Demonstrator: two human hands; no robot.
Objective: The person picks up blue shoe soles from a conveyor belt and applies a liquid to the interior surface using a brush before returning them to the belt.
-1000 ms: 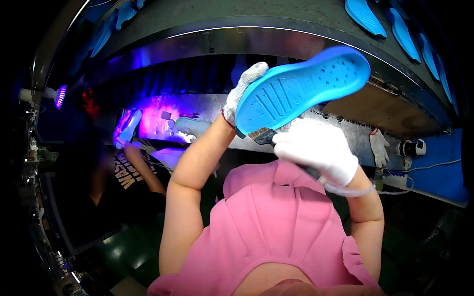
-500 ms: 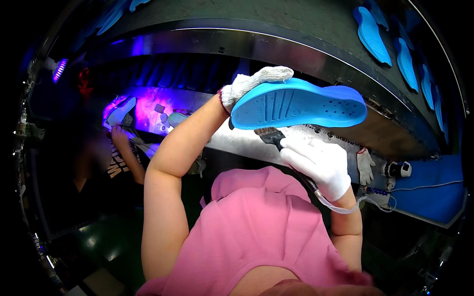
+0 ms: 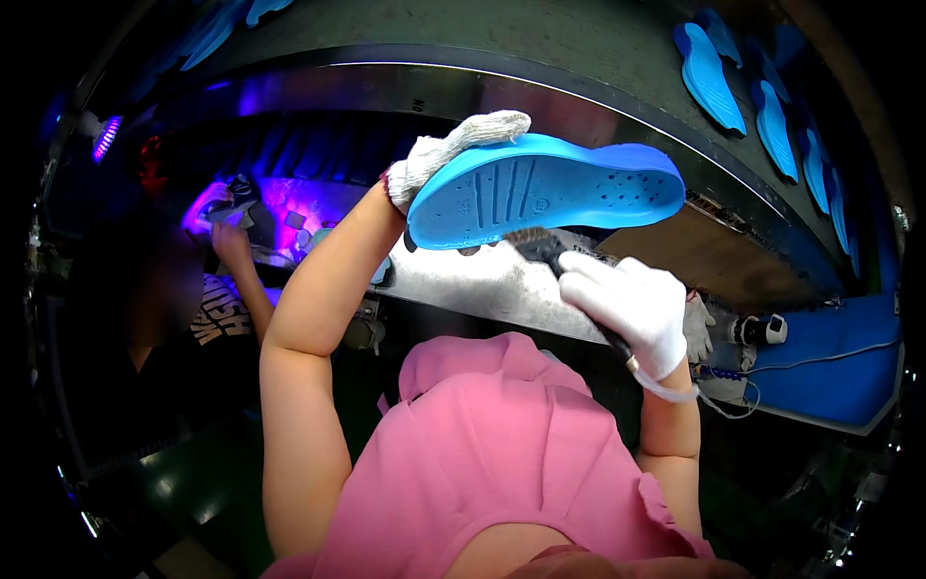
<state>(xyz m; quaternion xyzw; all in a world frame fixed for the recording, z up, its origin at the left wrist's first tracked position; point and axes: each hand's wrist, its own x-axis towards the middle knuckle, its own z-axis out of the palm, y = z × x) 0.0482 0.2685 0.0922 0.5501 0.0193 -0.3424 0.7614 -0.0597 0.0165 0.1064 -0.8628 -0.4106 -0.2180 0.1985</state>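
Left hand (image 3: 449,154) partly behind the blue sole (image 3: 550,193), brush handle (image 3: 614,341) half-hidden by the right hand (image 3: 629,309), upper-left soles (image 3: 265,9) cropped above.

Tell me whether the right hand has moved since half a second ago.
Yes: the right hand has shifted rightward in view, closing its gap to the loose glove.

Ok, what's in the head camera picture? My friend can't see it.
A gloved left hand holds a blue shoe sole, and the gloved right hand holds a dark brush at its lower edge. More blue soles lie beyond on a dark surface; at left are a purple lamp and a co-worker's hand.
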